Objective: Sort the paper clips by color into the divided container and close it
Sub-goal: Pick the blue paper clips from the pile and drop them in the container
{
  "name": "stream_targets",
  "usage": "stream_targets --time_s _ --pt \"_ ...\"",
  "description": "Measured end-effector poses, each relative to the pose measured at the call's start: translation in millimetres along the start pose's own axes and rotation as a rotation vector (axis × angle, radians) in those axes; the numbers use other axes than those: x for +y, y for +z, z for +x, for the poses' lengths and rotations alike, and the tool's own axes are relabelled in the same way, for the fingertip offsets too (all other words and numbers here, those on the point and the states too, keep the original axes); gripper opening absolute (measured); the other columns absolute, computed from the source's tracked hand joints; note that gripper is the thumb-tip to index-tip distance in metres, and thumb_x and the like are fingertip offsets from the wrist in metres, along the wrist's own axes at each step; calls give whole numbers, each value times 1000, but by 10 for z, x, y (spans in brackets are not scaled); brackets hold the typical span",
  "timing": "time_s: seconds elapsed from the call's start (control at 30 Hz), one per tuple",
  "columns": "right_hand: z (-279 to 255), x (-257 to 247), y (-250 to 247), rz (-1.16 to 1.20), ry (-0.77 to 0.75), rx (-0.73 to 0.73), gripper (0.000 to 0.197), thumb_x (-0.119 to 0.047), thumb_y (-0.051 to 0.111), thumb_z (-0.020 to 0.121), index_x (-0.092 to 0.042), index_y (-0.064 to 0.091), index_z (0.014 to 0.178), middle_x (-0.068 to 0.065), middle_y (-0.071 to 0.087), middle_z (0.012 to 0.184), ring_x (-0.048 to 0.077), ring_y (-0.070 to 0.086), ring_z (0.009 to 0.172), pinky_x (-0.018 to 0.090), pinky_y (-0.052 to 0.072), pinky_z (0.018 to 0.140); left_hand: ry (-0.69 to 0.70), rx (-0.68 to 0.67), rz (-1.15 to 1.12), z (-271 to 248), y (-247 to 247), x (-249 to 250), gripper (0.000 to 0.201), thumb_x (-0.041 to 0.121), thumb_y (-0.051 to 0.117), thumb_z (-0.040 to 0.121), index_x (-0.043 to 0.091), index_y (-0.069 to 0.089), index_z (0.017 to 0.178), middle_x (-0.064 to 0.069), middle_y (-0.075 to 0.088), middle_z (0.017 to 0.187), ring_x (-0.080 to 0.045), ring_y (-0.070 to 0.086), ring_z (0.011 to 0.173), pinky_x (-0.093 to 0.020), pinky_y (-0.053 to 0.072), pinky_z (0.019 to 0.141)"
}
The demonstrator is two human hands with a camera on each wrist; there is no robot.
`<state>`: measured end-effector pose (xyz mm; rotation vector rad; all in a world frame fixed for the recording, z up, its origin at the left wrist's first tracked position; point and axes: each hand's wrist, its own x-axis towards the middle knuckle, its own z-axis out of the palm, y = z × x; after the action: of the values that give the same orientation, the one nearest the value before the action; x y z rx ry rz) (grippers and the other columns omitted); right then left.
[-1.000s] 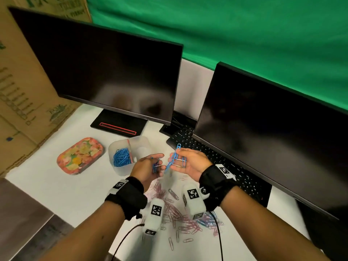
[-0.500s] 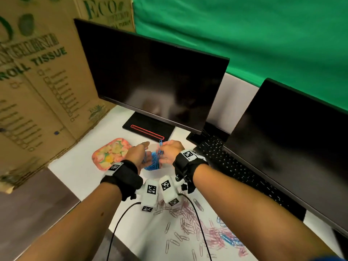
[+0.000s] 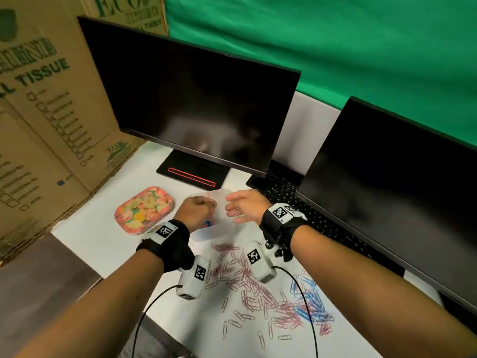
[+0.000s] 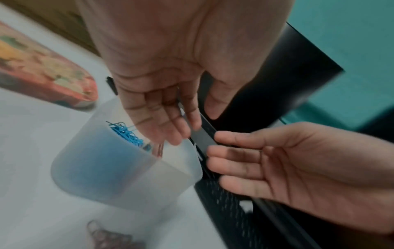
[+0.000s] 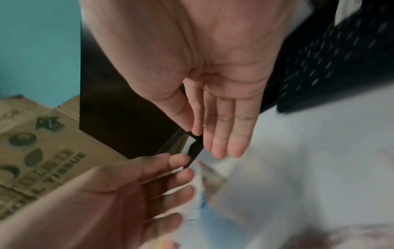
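Note:
The translucent divided container [image 3: 219, 229] stands open on the white desk, with blue paper clips [image 4: 125, 133] in its left compartment. My left hand [image 3: 196, 210] hovers just over that compartment, fingers loosely bent, holding nothing in the left wrist view. My right hand [image 3: 242, 206] is beside it over the container's right part, fingers straight and empty [image 5: 221, 134]. Nearer to me lies a loose pile of pink clips [image 3: 245, 280], with blue clips [image 3: 309, 303] at its right end. The floral lid [image 3: 143, 210] lies left of the container.
Two dark monitors stand behind; the left one's stand [image 3: 193, 174] is just past the container. A black keyboard [image 3: 309, 215] runs along the right. A cardboard box [image 3: 38, 125] walls the left. Wrist camera cables [image 3: 307, 306] trail over the clips.
Both hands carried blue clips from above the pile to the container. The clips have left the fingers, and both hands are now empty over it.

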<state>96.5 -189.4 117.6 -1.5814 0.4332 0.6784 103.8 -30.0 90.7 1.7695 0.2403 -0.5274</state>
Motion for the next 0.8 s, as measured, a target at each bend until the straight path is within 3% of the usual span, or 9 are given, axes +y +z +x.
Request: stream_targets --time_s 0.1,0.17,0.23,0.3,0.43,0.57,0.7,0.8 --pt "-156 375 -368 -196 -59 196 25 3 43 90 -16 58 82 10 58 71 19 49 57 25 36 51 196 -115 316 -52 264 -136 16 11 62 85 23 65 75 4 67 78 -17 63 74 -23 49 70" --pt "-286 689 -586 -384 -42 304 25 -2 48 84 -21 62 75 12 66 78 23 57 61 28 44 54 302 -206 546 -114 507 -230 14 11 63 83 23 66 78 7 68 77 -12 63 74 -15 45 68" --pt "-432 981 -776 -542 -3 392 24 -8 52 81 -25 66 71 9 71 83 23 64 70 24 50 61 393 -297 743 -166 767 -349 17 11 59 82 24 69 87 6 70 85 -12 64 77 -16 46 69" --pt "-585 1225 -902 -643 48 468 22 -11 53 84 -24 71 78 5 72 84 21 67 76 20 51 64 443 -362 934 -191 1007 -475 23 13 56 82 25 69 97 5 68 100 -15 64 90 -23 50 79" --pt "-776 1636 -992 -765 115 532 28 -14 47 86 -23 73 88 1 73 95 23 68 92 23 52 76 481 -455 1221 -122 1296 -736 35 13 54 87 26 60 119 0 53 123 -23 56 113 -33 47 94" --pt "-901 1898 -1064 -736 76 524 26 -14 48 85 -22 72 89 0 73 96 21 67 92 17 46 71 472 -447 1379 -64 1355 -857 26 13 53 87 22 57 112 -3 50 119 -26 56 110 -36 47 89" --pt "-952 2028 -1146 -713 36 539 21 -16 52 84 -23 72 88 -1 74 92 18 67 89 16 47 74 446 -420 1393 -28 1323 -871 16 18 53 89 15 57 104 -6 51 112 -28 58 102 -42 50 86" --pt "-973 2126 -1223 -674 10 554 19 -16 54 85 -25 71 85 -1 73 86 14 66 78 7 44 63 424 -409 1337 -15 1300 -885 16 19 51 90 12 57 103 -8 52 112 -29 59 99 -41 49 87"
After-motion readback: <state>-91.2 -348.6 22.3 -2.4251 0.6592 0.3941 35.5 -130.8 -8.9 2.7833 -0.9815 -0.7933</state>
